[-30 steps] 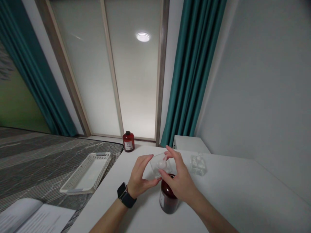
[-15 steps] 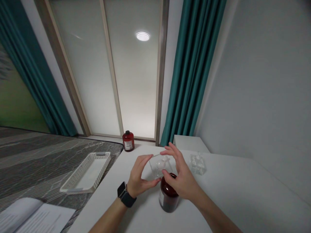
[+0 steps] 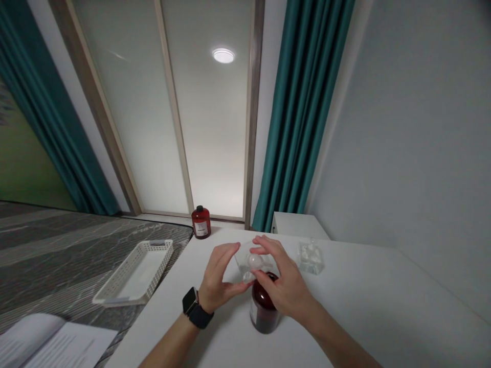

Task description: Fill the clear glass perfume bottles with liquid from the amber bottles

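My left hand (image 3: 218,278), with a dark watch on its wrist, grips a clear square glass jar (image 3: 241,259) between thumb and fingers. The jar is tilted above the table, and several details of it are too faint to make out. A round pale knob (image 3: 255,261) shows on the near side of the jar. Thumb and fingers of my right hand (image 3: 282,278) close around this knob from above and below. Below the right hand, a dark red-brown bottle (image 3: 264,312) stands upright on the table, its top partly covered by the hand.
A second clear glass jar (image 3: 310,258) with pale contents stands to the right on the white table (image 3: 356,306). At the far left corner is a red bottle (image 3: 201,223) with a black cap. A white basket (image 3: 136,273) and an open book (image 3: 57,340) lie further left.
My right hand's raised fingers have come down and closed in around the round knob. The left hand keeps its hold on the jar. The view has shifted slightly.
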The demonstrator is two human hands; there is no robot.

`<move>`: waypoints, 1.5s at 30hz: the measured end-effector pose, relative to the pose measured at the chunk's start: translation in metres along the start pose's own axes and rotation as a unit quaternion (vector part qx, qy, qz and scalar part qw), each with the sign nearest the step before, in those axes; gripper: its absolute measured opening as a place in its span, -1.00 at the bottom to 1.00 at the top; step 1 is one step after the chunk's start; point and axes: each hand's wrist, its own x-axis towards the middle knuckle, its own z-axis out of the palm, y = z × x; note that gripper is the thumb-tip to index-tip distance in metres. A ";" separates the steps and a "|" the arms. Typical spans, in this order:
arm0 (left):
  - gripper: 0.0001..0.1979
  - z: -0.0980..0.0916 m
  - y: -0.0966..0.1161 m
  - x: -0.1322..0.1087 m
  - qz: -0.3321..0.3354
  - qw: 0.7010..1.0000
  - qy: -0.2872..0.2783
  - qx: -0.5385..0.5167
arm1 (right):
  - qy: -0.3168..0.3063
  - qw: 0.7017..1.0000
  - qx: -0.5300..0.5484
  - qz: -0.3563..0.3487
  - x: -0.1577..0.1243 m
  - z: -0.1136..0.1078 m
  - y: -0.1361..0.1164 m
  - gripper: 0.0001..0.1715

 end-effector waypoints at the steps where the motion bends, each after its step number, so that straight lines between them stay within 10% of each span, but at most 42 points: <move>1: -0.33 0.001 0.000 0.000 0.000 1.000 0.006 0.006 | 0.017 1.000 -0.005 -0.011 0.000 0.002 0.001 -0.28; 20: -0.34 0.002 0.003 -0.001 -0.042 0.999 -0.001 -0.032 | 0.056 0.997 -0.037 -0.030 -0.001 0.010 -0.001 -0.27; 32: -0.41 0.024 -0.055 -0.028 -0.314 0.935 -0.075 -0.144 | 0.052 0.991 -0.091 0.089 -0.005 -0.036 0.008 -0.59; 45: -0.39 0.039 -0.062 -0.046 -0.398 0.886 -0.144 -0.191 | -0.154 0.954 -0.132 0.221 -0.082 -0.072 0.076 -0.56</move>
